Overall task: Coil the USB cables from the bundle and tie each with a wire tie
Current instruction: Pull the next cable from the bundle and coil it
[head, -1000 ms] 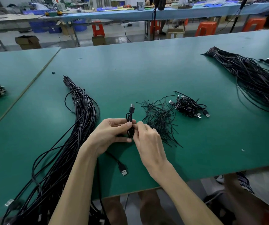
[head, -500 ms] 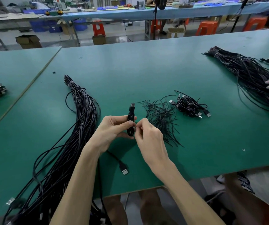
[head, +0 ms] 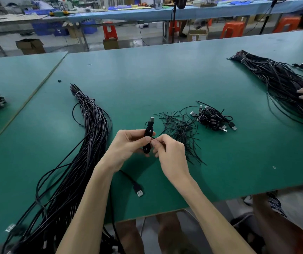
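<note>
**Tying a Coiled Cable**

Lying along the tabletop's [head: 165,74] left: the big bundle [head: 92,136]. Gripping the coiled cable [head: 148,133] upright in the left hand [head: 127,146], fingers [head: 143,139] curled round it, above the tabletop's middle. Pinching a wire tie [head: 154,138] at its side with the right hand's [head: 170,154] fingers. Sitting just right: the pile of wire ties [head: 181,128], then a heap of tied cables [head: 213,118].
</note>
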